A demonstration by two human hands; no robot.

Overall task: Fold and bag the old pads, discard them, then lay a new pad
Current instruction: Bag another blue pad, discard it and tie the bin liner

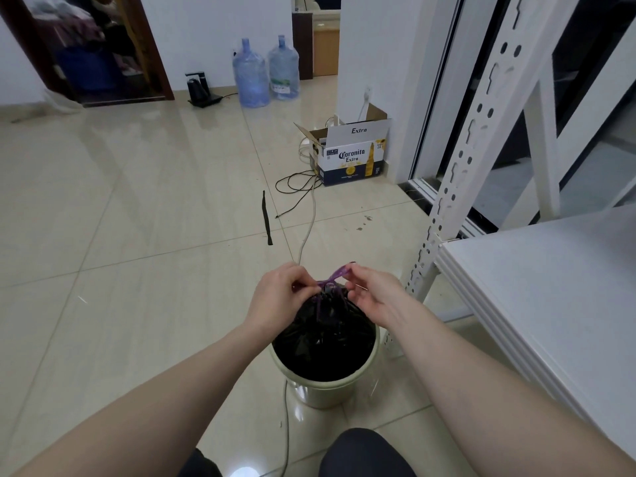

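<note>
A black rubbish bag [327,342] sits in a pale green bin [323,390] on the tiled floor, its mouth gathered shut at the top. Purple drawstrings [332,278] cross over the gathered neck. My left hand [282,294] pinches one purple string end on the bag's left. On the right, my right hand [371,290] pinches the other string end, which sticks up past its fingers. No pads show; the bag hides its contents.
A white metal shelf rack [537,304] stands close on the right. An open beer carton [351,156], loose cables [296,187] and a black strap [266,218] lie on the floor ahead. Two water bottles [265,74] stand by the far wall. My knees show at the bottom.
</note>
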